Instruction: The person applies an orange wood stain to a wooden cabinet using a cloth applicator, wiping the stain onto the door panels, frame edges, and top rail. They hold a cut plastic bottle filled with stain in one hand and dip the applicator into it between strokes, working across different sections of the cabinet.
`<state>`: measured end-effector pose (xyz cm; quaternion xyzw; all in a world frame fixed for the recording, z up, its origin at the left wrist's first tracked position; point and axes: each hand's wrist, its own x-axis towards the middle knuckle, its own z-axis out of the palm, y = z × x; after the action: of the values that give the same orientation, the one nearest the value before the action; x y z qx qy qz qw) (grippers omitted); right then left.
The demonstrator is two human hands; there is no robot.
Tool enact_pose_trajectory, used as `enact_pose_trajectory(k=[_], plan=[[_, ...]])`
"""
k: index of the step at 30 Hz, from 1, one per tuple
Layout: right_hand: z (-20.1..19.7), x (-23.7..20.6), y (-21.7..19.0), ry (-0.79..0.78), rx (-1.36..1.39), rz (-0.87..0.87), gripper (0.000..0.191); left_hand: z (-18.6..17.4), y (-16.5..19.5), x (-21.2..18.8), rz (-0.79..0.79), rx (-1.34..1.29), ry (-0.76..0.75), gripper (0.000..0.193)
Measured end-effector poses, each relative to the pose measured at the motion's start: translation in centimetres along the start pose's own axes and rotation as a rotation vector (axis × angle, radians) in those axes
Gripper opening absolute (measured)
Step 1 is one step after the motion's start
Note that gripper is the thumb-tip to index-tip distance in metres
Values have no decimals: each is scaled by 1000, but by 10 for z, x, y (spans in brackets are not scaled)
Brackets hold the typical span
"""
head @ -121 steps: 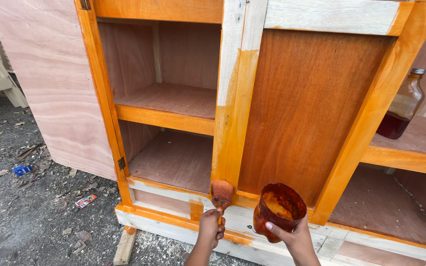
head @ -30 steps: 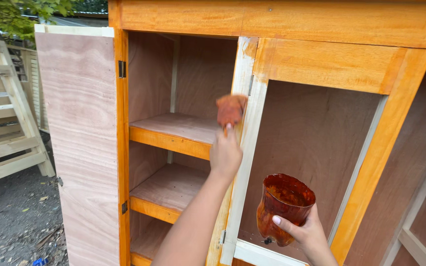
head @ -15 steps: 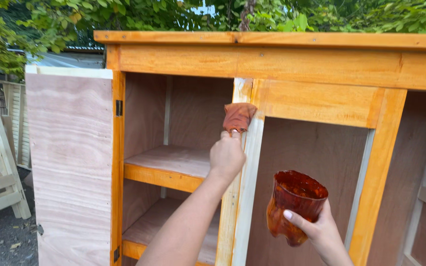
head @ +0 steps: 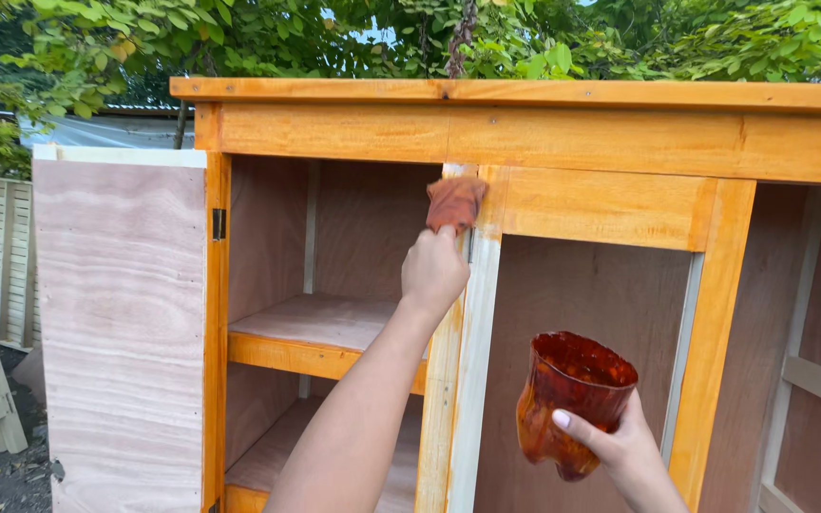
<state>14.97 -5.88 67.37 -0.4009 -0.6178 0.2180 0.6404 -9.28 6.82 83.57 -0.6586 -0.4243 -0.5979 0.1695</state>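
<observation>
While left hand [head: 434,271] grips brush [head: 455,202] at cabinet [head: 563,133] top | right hand [head: 620,446] clasps stained, seemingly cut-bottle cup [head: 572,399]

One wooden cabinet [head: 563,133], two hands, left [head: 434,271] and right [head: 620,446]; one stained brush [head: 455,202], one cut-off cup [head: 572,399], two shelves [head: 315,332].

soft even daylight, sharp, no glare

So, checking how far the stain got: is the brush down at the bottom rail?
No, the left hand holds the brush at the post's top.
</observation>
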Motion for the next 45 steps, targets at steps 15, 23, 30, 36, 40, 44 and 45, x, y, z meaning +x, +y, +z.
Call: enact_pose_trajectory(k=[15,23,30,36,40,44,45], plan=[[5,-9,-7,14,11,103,94,-50,11,-21,-115,126,-190,22],[1,8,-46,8,37,104,95,-63,-10,-20,86,261,191,26],[1,3,-63,-13,106,9,94,-35,-6,7,59,88,277,41],[-8,6,-53,31,77,21,93,-11,-2,29,169,285,156,44],[-13,8,-43,33,110,44,95,20,-11,4,225,355,34,44],[-9,6,-35,21,114,63,97,34,-29,-39,253,390,-5,47],[-8,6,-34,23,109,61,98,34,-33,-49,250,378,-6,49]])
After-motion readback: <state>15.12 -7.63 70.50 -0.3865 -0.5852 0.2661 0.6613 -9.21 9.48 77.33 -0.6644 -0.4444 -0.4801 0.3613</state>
